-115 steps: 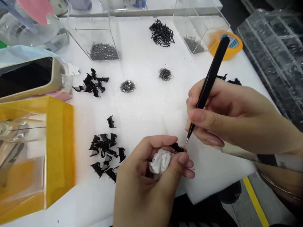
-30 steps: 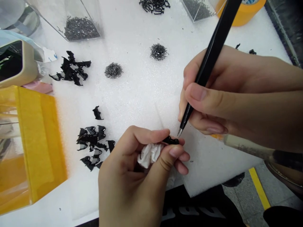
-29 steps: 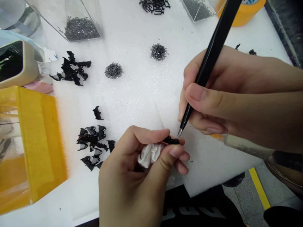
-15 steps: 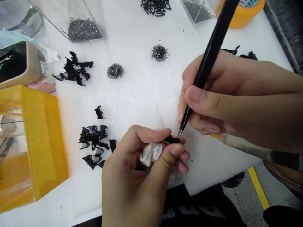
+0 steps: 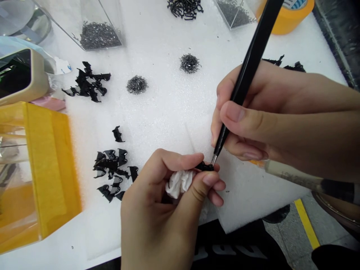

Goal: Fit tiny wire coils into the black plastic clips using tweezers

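My left hand point(image 5: 168, 202) pinches a small black plastic part point(image 5: 206, 166) between thumb and fingers. A crumpled white tissue point(image 5: 180, 183) is tucked in the same palm. My right hand point(image 5: 253, 116) is closed around black tweezers point(image 5: 244, 80), slanting down to the left. Their metal tips meet the black part; whether a tiny piece sits between them is too small to tell. Left of my hands lie a pile of similar black parts point(image 5: 109, 165) and one single black part point(image 5: 118, 134). Two heaps of tiny dark metal pieces, a left heap point(image 5: 137, 84) and a right heap point(image 5: 189, 63), lie beyond.
White foam sheet point(image 5: 157, 120) covers the table. Clear boxes, a left box point(image 5: 101, 35) and a right box point(image 5: 234, 15), hold tiny pieces. A yellow-sided box point(image 5: 53, 168) stands left, orange tape point(image 5: 292, 22) at back right. A pen-like tool point(image 5: 295, 175) lies under my right forearm.
Almost nothing differs. The tweezers' tips stay at the black part with a very slight shift, and my left hand keeps its hold.
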Available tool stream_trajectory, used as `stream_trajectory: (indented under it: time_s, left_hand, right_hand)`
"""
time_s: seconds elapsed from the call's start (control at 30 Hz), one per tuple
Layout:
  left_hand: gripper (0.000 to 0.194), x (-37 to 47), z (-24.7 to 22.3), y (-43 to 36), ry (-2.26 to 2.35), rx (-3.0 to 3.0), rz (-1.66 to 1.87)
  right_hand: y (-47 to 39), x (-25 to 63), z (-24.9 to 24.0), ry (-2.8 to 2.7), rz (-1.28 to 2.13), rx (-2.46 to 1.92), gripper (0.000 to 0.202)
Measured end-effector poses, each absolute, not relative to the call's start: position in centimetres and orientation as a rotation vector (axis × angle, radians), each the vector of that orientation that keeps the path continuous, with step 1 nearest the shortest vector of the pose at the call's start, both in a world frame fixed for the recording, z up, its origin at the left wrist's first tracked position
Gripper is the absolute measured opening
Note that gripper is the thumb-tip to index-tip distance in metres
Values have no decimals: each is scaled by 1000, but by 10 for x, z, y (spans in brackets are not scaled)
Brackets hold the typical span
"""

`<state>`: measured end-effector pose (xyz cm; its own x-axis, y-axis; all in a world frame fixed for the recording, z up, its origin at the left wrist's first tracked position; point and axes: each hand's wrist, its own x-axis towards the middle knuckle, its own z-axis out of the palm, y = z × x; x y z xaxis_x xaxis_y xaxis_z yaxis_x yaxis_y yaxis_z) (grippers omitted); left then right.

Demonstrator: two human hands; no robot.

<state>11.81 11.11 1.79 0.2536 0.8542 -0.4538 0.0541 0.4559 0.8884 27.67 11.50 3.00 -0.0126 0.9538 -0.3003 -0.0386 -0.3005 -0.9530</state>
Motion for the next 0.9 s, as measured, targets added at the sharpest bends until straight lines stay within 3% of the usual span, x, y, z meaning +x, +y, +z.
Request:
stream_trajectory:
  time_s: [0.67,0.9]
  left_hand:
    - [21,120,17,112,1238,992,695]
    - [21,119,15,109,1234,987,704]
  right_hand:
    - [114,275,31,-1020,1510,-1270,6]
    - [114,277,32,-891,1611,-1113,14]
